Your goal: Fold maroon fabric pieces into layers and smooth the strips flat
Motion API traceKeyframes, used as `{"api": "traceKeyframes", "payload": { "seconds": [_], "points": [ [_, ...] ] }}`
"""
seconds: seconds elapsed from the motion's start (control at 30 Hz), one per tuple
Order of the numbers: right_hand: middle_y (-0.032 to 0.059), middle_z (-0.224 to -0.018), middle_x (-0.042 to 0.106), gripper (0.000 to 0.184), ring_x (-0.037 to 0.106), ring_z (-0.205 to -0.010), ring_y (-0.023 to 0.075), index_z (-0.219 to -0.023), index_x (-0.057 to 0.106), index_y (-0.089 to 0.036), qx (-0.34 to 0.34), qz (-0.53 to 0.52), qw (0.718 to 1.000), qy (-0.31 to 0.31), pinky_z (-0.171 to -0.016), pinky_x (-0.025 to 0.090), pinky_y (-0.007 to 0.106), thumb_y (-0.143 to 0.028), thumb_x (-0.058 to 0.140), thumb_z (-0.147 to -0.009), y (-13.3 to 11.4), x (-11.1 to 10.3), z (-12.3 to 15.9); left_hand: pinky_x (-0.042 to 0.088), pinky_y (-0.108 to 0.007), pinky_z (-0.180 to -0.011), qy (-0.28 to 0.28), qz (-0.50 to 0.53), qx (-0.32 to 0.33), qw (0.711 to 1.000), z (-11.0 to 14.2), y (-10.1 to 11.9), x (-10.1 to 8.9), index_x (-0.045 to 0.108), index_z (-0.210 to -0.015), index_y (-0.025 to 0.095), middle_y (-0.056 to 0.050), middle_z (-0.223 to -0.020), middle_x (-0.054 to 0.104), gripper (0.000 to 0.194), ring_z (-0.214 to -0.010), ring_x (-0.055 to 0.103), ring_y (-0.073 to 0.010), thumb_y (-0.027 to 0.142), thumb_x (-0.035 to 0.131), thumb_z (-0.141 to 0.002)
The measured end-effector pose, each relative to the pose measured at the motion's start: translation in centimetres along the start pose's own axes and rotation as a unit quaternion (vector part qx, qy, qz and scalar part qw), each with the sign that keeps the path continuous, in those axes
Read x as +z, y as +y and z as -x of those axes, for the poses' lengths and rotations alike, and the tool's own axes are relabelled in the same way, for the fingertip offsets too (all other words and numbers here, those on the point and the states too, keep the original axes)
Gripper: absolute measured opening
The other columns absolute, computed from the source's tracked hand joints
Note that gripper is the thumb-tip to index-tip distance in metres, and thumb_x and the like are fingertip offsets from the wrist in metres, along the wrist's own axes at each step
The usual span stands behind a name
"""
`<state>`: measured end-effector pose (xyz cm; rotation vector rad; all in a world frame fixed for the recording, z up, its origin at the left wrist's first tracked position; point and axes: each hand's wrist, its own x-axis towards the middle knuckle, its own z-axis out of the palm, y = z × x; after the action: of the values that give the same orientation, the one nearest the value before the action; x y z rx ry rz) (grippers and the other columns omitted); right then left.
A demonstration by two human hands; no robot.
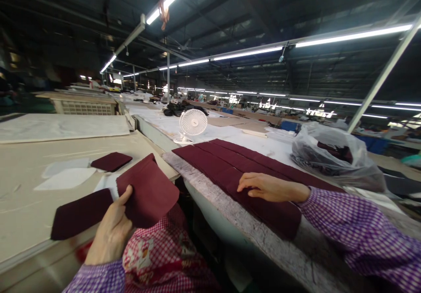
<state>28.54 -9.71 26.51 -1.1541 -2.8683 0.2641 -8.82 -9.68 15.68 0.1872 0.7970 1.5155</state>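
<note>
My left hand grips a maroon fabric piece by its left edge, thumb on top, holding it up over my lap. My right hand rests palm down on the long rows of stacked maroon fabric panels, its fingers bent and slightly apart. Nothing shows between those fingers. Left of the held piece, a dark maroon stack of cut pieces lies at the near edge of the beige board. A smaller maroon stack sits farther back, beside white paper patterns.
A small white fan stands at the far end of the maroon panels. To the right is a clear plastic bag with dark cloth inside. A gap separates the beige board from the worn table edge.
</note>
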Motion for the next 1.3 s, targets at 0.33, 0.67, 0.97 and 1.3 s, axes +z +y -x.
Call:
{"api": "traceKeyframes", "payload": {
  "seconds": [0.33,0.67,0.97,1.3],
  "points": [
    [0.0079,-0.106,0.06,0.029,0.057,-0.095,0.018,-0.11,0.06,-0.018,0.018,0.003,0.999,0.045,-0.087,0.044,0.033,-0.014,0.04,-0.089,-0.1,-0.5,-1.0,0.059,-0.028,-0.053,0.037,-0.01,-0.008,0.999,0.5,-0.1,0.5,0.058,-0.107,0.005,-0.008,-0.056,0.068,0.024,-0.054,0.069,-0.0234,0.018,0.049,-0.089],
    [0.0063,-0.102,0.061,0.025,0.056,-0.097,0.0185,-0.1,0.063,-0.019,-0.003,-0.003,1.0,0.02,-0.092,0.042,0.035,-0.01,0.045,-0.085,0.9,0.5,-1.3,0.06,-0.034,-0.065,0.033,0.012,-0.01,0.999,0.2,-0.1,0.6,0.059,-0.111,0.007,-0.009,-0.062,0.07,0.027,-0.062,0.07,-0.0248,0.02,0.048,-0.09],
    [0.0065,-0.104,0.06,0.024,0.057,-0.095,0.0172,-0.104,0.06,-0.02,0.03,-0.053,0.995,0.08,-0.085,0.044,0.03,-0.018,0.041,-0.09,0.3,-0.3,0.3,0.06,-0.03,-0.054,0.025,0.018,-0.022,0.999,0.2,-0.2,0.5,0.061,-0.101,0.01,-0.004,-0.05,0.065,0.02,-0.051,0.068,-0.0216,0.021,0.048,-0.09],
    [0.0045,-0.095,0.063,0.023,0.058,-0.091,0.0154,-0.09,0.067,-0.019,-0.003,-0.058,0.998,-0.027,-0.088,0.042,0.028,-0.019,0.044,-0.09,-0.1,-0.3,1.3,0.06,-0.034,-0.062,0.026,0.006,-0.01,1.0,-0.1,-0.5,0.2,0.061,-0.104,0.01,-0.006,-0.06,0.069,0.021,-0.058,0.07,-0.0239,0.021,0.052,-0.088]
  ]
}}
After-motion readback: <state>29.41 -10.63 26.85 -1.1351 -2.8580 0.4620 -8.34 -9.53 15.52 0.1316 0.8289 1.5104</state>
